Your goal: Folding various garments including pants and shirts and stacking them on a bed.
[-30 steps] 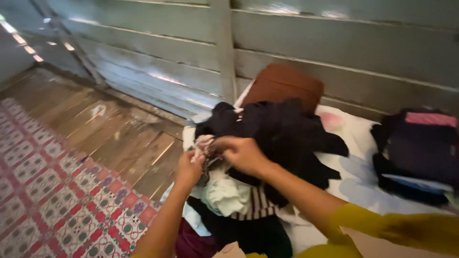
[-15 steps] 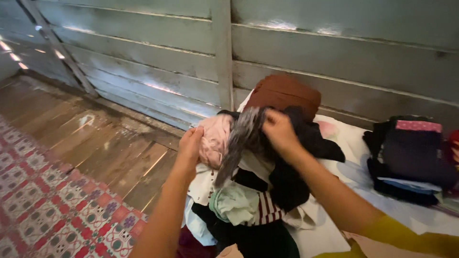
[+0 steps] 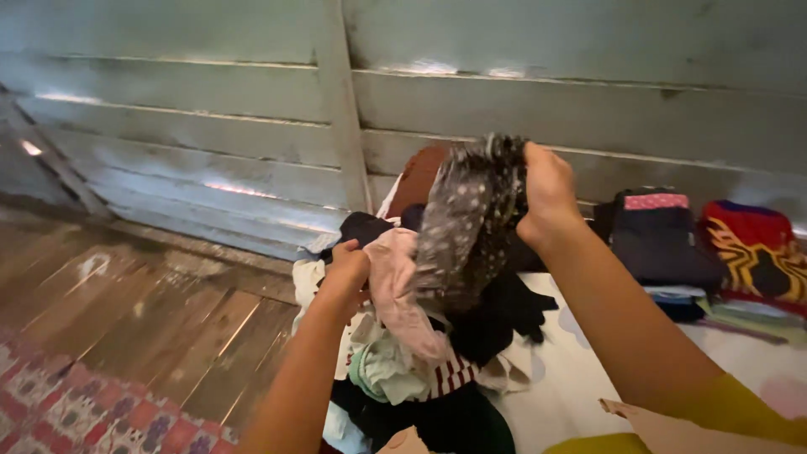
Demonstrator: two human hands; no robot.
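While pinched at its top edge in the closed right hand, hangs limp and folded on itself — grey spotted cloth, lifted above the clothes pile. Looks thin and light, soft with no stiffness, likely a little slippery; best taken at a hem or corner, both hands well apart, to spread it flat. Closed too, the left hand, gripping a pink garment that drapes down against the spotted one and seems tangled with it. Below, dark and striped pieces lying loose on a white sheet. Off to the right, folded stacks near the plank wall; brown cushion just behind the pile.
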